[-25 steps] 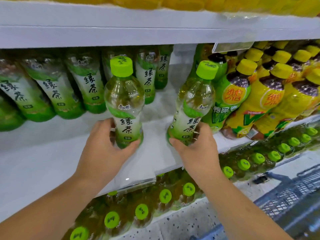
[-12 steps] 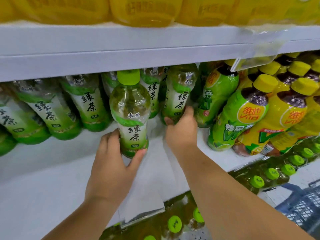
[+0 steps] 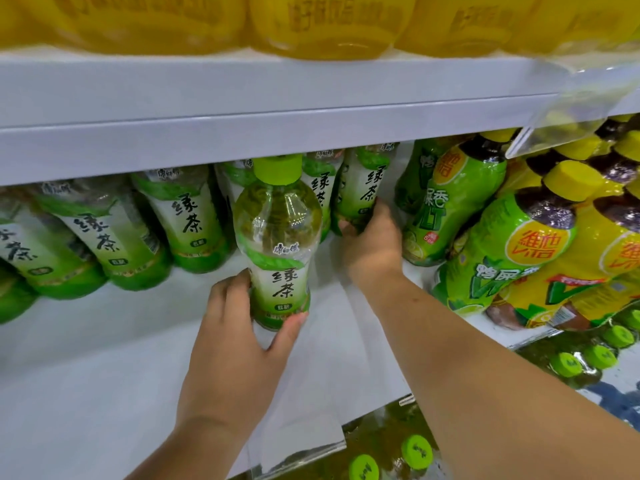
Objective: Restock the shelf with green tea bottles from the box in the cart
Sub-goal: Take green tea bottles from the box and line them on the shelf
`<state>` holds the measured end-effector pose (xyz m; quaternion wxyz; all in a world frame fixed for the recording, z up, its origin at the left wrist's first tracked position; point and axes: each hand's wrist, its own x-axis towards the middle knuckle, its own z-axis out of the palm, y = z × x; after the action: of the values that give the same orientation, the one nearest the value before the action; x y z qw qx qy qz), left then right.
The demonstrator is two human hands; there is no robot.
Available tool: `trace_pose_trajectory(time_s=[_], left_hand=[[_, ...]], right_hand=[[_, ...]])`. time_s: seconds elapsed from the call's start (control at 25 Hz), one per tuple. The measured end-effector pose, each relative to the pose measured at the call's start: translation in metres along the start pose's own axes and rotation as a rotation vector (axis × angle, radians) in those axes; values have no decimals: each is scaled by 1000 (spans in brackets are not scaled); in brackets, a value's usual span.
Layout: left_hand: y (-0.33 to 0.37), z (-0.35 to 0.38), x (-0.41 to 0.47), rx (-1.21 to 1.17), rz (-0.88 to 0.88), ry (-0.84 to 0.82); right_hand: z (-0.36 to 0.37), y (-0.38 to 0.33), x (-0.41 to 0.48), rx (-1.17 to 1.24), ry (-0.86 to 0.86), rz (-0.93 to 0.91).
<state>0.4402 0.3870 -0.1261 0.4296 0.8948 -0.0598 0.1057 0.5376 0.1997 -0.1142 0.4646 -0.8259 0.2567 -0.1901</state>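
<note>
Bottles of green tea (image 3: 187, 220) line the back of the white shelf (image 3: 86, 368), labels forward. Both hands reach in over the shelf's bare front. The left hand (image 3: 235, 341) grips the front green tea bottle (image 3: 277, 244) low on its label, thumb on the right side and fingers wrapped round the left. This bottle is upright, its lime cap just under the edge of the upper shelf (image 3: 242, 98), ahead of the back row. The hand hides its base, so whether it rests on the shelf cannot be told. The right hand (image 3: 372, 244) is further in and to the right, curled round the foot of the rear green tea bottle (image 3: 363, 188), which stands in the back row. Yellow-capped tea bottles (image 3: 540, 244) crowd the right. Yellow drink bottles (image 3: 311, 26) sit on the upper shelf, and green-capped bottles (image 3: 568, 363) show below.
</note>
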Motion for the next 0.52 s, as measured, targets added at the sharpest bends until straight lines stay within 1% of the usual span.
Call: trace_pose_trajectory(time_s=[0.16, 0.28, 0.36, 0.44, 0.52], left_hand=[[0, 1, 1, 14, -9, -6], [1, 0, 1, 19, -16, -8], [0, -1, 1, 11, -24, -18], [2, -2, 0, -10, -26, -29], [2, -2, 0, -24, -35, -34]], right_hand=[[-1, 4, 2, 10, -15, -37], [-3, 4, 0, 10, -51, -11], [-4, 6, -7, 14, -39, -18], [-12, 7, -24, 105, -10, -86], [-26, 2, -47, 238, -75, -73]])
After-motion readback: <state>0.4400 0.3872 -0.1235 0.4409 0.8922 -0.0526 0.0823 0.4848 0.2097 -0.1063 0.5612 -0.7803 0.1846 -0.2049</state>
